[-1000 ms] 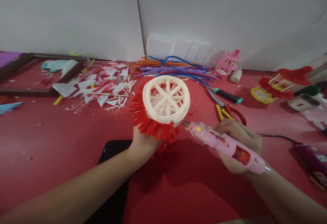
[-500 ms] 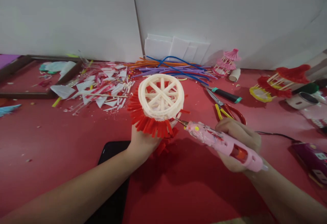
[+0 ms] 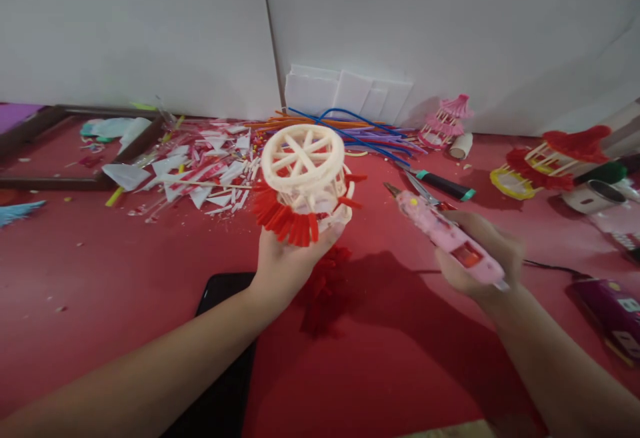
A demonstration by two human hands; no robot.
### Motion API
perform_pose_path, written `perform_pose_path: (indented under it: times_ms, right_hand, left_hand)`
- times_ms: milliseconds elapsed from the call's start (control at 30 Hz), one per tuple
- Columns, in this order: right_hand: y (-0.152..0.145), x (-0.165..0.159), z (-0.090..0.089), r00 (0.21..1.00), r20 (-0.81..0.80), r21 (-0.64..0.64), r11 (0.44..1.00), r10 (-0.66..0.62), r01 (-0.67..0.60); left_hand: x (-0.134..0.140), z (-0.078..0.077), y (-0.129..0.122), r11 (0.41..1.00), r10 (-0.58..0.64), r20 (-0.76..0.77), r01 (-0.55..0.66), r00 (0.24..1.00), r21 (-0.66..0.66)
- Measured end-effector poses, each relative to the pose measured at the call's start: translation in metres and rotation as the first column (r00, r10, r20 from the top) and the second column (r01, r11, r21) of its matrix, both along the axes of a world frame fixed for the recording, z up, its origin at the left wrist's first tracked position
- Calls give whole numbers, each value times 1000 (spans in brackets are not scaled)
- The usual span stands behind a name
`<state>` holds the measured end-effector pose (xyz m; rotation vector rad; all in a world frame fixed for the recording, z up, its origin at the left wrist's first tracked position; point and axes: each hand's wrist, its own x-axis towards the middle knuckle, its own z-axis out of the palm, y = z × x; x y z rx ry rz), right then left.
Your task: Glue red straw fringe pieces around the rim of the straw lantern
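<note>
My left hand [image 3: 293, 258] grips a cream pipe-cleaner frame [image 3: 305, 158] from below, holding it above the table. Its top is a spoked ring, and red pipe-cleaner pieces [image 3: 287, 221] fan out around the lower part. Some of my left fingers are hidden behind the frame. In my right hand [image 3: 485, 255] is a pink glue gun [image 3: 445, 231], its metal nozzle pointing left and apart from the frame. A pile of red pipe-cleaner pieces [image 3: 327, 288] lies on the table beneath and to the right of my left hand.
A black phone [image 3: 220, 358] lies under my left forearm. Behind are plastic scraps [image 3: 200, 165], colored pipe cleaners [image 3: 345, 131] and a green-and-black cutter [image 3: 445, 186]. Small pagoda-like models, one pink [image 3: 445, 121] and one red [image 3: 555, 158], stand at the right. A purple box [image 3: 607, 315] has a cable beside it.
The glue gun's nozzle has left the frame's lower rim and moved up and right. My left hand has tilted the frame, so more of its side shows.
</note>
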<state>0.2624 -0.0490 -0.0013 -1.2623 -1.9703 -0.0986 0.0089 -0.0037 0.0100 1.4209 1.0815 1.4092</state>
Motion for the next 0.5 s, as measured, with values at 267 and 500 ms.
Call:
perform_pose_path:
  times_ms: [267,500]
  right_hand:
    - [17,-9,-9,856,498,-244,925,-137,290]
    - [8,-37,5,944,329,-94,993,-37,71]
  left_hand:
    - [-2,-11,3,999,25,89,-21,996,-40]
    - [-1,-7,3,1000,-23,15,23,1000,-21]
